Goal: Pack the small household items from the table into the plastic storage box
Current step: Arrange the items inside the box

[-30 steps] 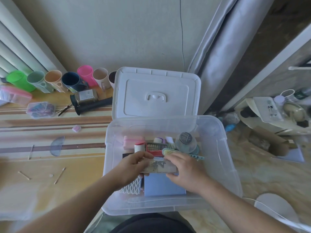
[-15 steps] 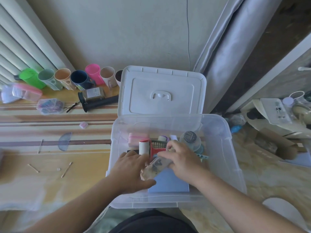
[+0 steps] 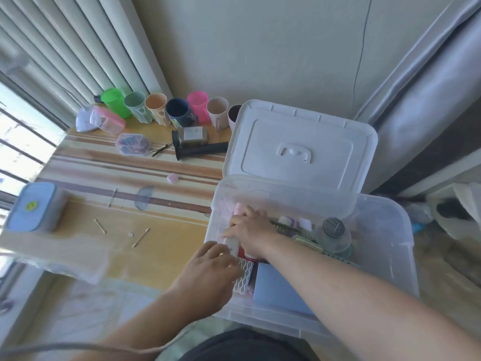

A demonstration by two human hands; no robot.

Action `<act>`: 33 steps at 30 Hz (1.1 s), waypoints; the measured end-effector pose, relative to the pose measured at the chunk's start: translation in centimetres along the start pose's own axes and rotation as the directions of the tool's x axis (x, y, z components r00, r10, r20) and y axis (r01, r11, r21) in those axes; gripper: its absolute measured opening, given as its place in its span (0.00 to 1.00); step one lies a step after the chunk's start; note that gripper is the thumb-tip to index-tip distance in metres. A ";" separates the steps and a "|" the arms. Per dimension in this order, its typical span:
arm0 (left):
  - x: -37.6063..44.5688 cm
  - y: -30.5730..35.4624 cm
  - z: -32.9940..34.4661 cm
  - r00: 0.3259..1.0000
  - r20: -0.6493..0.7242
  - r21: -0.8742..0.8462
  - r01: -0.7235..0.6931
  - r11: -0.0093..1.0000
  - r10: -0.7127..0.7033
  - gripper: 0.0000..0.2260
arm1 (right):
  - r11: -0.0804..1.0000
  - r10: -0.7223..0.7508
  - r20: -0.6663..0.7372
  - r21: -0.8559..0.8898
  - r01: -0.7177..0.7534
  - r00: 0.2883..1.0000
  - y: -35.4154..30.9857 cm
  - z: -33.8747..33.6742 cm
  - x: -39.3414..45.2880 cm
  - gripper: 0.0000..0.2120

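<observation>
I am working both hands inside the left end of the storage box [image 3: 390, 230], which is sitting at the right edge of the table [image 3: 161, 256] with its lid [image 3: 302, 149] propped up behind it. My right hand [image 3: 250, 230] is lying palm down, fingers together, pressing a pale slim packet [image 3: 231, 243] against the left wall; whether it is truly clamping it I cannot tell. My left hand [image 3: 208, 272] is reaching over the near-left corner, fingers curled over a white mesh sleeve [image 3: 243, 276]; I cannot tell whether it is gripping.

The risk I am seeing is crowding. The packet is being wedged into a narrow gap beside a red item [image 3: 246, 252] and a blue notebook [image 3: 281, 290], so forcing it could buckle it or tip the jar [image 3: 333, 234] standing in the middle. My forearm is crossing the near rim, and since the box appears to be overhanging the table edge, leaning on it could tilt it off.

Open room is lying in the right half of the box. On the table, cotton swabs [image 3: 140, 237], a protractor [image 3: 144, 201], a black tube [image 3: 200, 152] and the cups [image 3: 179, 113] are still waiting, well apart from my hands.
</observation>
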State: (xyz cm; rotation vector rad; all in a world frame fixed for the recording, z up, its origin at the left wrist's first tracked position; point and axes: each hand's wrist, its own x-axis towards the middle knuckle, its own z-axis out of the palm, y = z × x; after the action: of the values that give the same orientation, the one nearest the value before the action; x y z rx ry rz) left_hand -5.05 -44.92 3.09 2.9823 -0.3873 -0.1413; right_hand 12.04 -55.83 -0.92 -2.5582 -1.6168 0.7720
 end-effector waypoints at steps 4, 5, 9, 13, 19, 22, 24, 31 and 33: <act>-0.8 -1.4 -0.6 0.989 -0.142 -0.076 0.031 0.997 -0.042 0.10 | 0.996 0.086 -0.076 0.024 -0.084 0.993 0.0 1.7 -0.1 0.22; -1.1 -1.7 -0.7 0.983 -0.171 -0.086 0.056 0.995 -0.070 0.11 | 0.995 0.094 -0.087 0.040 -0.091 0.992 0.1 2.0 -0.3 0.22; -2.1 -2.3 -1.1 0.928 -0.152 -0.169 0.313 0.934 -0.339 0.31 | 0.986 0.115 -0.144 0.135 -0.095 0.983 -0.2 2.8 -1.6 0.21; -2.4 -3.0 -0.4 0.880 0.006 -0.207 0.466 0.860 -0.476 0.40 | 0.992 0.114 -0.087 0.062 -0.109 0.990 -1.4 2.9 -2.0 0.31; -2.7 -5.4 -1.0 0.897 0.124 -0.223 0.442 0.869 -0.424 0.30 | 0.974 0.196 -0.102 0.140 -0.181 0.975 -2.7 2.4 -2.2 0.30; -3.2 -8.9 -1.8 0.903 0.191 -0.255 0.423 0.869 -0.384 0.25 | 0.911 0.294 -0.447 0.397 -0.107 0.845 -3.1 1.0 -1.8 0.20; -3.6 -12.6 -1.6 0.865 0.257 -0.324 0.498 0.804 -0.431 0.22 | 0.851 0.378 -0.537 0.523 -0.054 0.754 -4.5 -1.7 -0.4 0.20; -6.2 -28.9 0.1 0.744 0.325 -0.338 0.667 0.664 -0.583 0.09 | 0.864 0.180 -0.265 0.503 -0.023 0.947 -15.6 -6.7 14.1 0.21; -6.6 -33.5 -0.2 0.734 0.315 -0.322 0.679 0.660 -0.602 0.10 | 0.884 0.194 -0.107 0.451 -0.126 0.975 -16.6 -5.3 19.4 0.25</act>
State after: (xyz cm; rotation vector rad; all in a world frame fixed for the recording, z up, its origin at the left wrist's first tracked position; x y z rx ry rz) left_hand -3.12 -11.07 -1.00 2.5245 0.6481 -0.4991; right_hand 6.83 -30.28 0.53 -2.3649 -1.0447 0.8219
